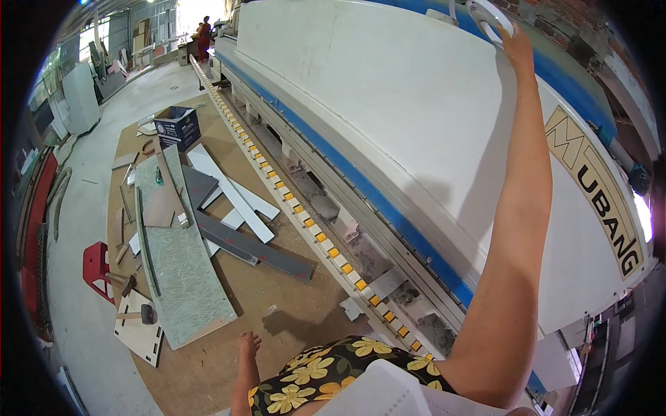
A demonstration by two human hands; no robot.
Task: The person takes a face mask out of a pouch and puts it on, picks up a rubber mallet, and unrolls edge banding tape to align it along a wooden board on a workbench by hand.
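Note:
My right arm reaches up along the white machine, and my right hand (517,47) is closed on the rim of a white ring-shaped roll (505,19) at the machine's top edge. Part of the roll is cut off by the top of the view. Low in the view, my left hand (250,341) hangs beside my body with its fingers loosely bent and apart, holding nothing. Nearest to it is the long pale-green patterned board (182,277), which lies on the brown sheet to its upper left.
The machine (361,90) fills the right side, with a long rail of yellow rollers (305,222) along its front. Grey strips (253,246), white strips (232,194), a dark blue box (177,127) and a red stool (96,269) stand or lie leftward. A person (204,38) is far back.

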